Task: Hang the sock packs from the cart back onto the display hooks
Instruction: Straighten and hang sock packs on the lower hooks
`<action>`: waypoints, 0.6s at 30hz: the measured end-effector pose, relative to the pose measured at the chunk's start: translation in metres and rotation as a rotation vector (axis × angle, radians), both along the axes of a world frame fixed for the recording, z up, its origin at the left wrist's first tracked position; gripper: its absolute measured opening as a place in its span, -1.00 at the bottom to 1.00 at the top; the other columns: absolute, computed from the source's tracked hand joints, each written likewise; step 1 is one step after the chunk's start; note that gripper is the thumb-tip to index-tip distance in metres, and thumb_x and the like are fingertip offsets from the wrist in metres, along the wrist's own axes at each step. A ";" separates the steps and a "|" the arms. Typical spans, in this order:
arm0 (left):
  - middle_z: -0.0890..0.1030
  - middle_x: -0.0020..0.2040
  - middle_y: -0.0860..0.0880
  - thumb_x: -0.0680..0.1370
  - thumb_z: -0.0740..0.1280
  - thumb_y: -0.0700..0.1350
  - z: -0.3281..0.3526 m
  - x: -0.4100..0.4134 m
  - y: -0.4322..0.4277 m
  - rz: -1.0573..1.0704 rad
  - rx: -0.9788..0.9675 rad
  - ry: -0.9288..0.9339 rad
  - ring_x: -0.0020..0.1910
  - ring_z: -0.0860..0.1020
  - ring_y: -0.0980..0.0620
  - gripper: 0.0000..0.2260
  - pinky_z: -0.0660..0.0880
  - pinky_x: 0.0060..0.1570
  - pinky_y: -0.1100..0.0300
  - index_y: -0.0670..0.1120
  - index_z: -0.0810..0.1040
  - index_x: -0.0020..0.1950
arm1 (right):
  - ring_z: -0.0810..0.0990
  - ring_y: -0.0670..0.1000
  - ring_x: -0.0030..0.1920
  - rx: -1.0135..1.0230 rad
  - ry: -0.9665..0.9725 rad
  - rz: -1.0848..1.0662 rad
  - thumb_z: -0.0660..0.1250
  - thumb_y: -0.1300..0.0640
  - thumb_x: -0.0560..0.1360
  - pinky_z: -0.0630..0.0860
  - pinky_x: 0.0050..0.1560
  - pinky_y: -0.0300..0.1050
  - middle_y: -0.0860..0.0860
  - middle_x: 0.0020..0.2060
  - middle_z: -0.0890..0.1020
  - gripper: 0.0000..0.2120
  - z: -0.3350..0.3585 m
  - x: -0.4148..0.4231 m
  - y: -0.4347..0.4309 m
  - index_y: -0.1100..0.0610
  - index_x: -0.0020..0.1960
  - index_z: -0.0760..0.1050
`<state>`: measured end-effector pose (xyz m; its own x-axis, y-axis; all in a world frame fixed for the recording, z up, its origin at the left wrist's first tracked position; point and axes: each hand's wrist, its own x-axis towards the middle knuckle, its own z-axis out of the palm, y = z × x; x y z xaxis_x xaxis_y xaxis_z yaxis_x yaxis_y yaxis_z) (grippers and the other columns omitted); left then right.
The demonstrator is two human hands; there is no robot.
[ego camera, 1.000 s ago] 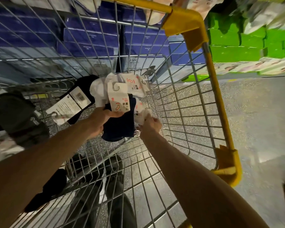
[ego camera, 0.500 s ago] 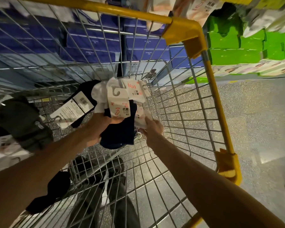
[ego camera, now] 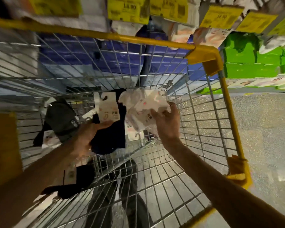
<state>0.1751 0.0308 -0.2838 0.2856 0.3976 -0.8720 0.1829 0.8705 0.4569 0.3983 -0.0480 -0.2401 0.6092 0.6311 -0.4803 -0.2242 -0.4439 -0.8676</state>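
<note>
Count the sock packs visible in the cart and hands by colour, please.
Navy pack: 1, held by the left hand.
Dark grey pack: 1, at the left of the cart.
Black pack: 1, lower left.
White packs: at least 2, a blurred bundle in the right hand.
Total: at least 5.

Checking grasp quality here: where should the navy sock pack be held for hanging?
Probably grip the navy sock pack by the sock body just under its white card header, coming from the near side as the left hand does; the hook cutout sits at the far end and must stay free.
</note>
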 end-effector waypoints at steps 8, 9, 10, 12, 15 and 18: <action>0.69 0.07 0.06 0.50 0.47 -0.17 0.038 -0.054 0.055 -0.057 0.454 0.176 0.10 0.62 0.00 -0.75 0.50 0.13 0.04 0.02 0.61 0.16 | 0.70 -0.03 -0.11 0.104 0.352 0.362 0.48 0.15 0.43 0.59 -0.24 -0.11 -0.01 -0.10 0.72 -0.81 0.061 0.001 0.035 -0.01 0.02 0.61; 0.70 0.06 0.08 0.49 0.48 -0.15 0.042 -0.054 0.053 -0.072 0.426 0.137 0.10 0.63 0.01 -0.78 0.50 0.16 0.02 0.03 0.64 0.12 | 0.70 0.01 -0.07 0.077 0.408 0.437 0.48 0.12 0.41 0.61 -0.22 -0.06 0.00 -0.08 0.72 -0.69 0.063 -0.006 0.040 0.05 0.15 0.58; 0.72 0.05 0.08 0.47 0.48 -0.10 0.047 -0.052 0.051 -0.072 0.385 0.092 0.06 0.66 0.03 -0.82 0.54 0.12 0.03 0.05 0.67 0.06 | 0.70 0.07 -0.02 0.047 0.435 0.507 0.48 0.12 0.41 0.63 -0.17 -0.01 0.03 -0.05 0.72 -0.57 0.062 -0.014 0.045 0.14 0.25 0.51; 0.73 0.05 0.01 0.40 0.46 0.04 0.056 -0.047 0.040 -0.046 0.239 -0.012 -0.06 0.71 0.05 -0.86 0.63 -0.10 0.12 0.08 0.72 -0.07 | 0.71 0.13 -0.01 0.045 0.427 0.610 0.47 0.19 0.44 0.64 -0.17 0.00 0.07 -0.05 0.72 -0.56 0.059 -0.036 0.054 0.21 0.27 0.46; 0.74 0.03 0.01 0.32 0.37 0.29 0.054 -0.045 0.019 -0.024 0.091 -0.096 -0.02 0.71 0.00 -0.65 0.60 0.01 -0.02 0.12 0.75 -0.09 | 0.72 -0.01 -0.20 0.022 0.289 0.552 0.45 0.34 0.45 0.61 -0.30 -0.19 0.05 -0.17 0.72 -0.66 0.041 -0.073 0.061 0.20 0.19 0.46; 0.70 0.12 -0.12 0.17 0.49 0.25 0.040 -0.049 -0.001 -0.018 0.090 -0.094 0.09 0.67 -0.15 -0.41 0.57 0.15 -0.13 0.02 0.67 0.12 | 0.65 -0.20 -0.33 -0.045 0.080 0.509 0.49 0.27 0.43 0.52 -0.37 -0.32 -0.01 -0.20 0.66 -0.62 0.016 -0.102 0.054 0.16 0.20 0.46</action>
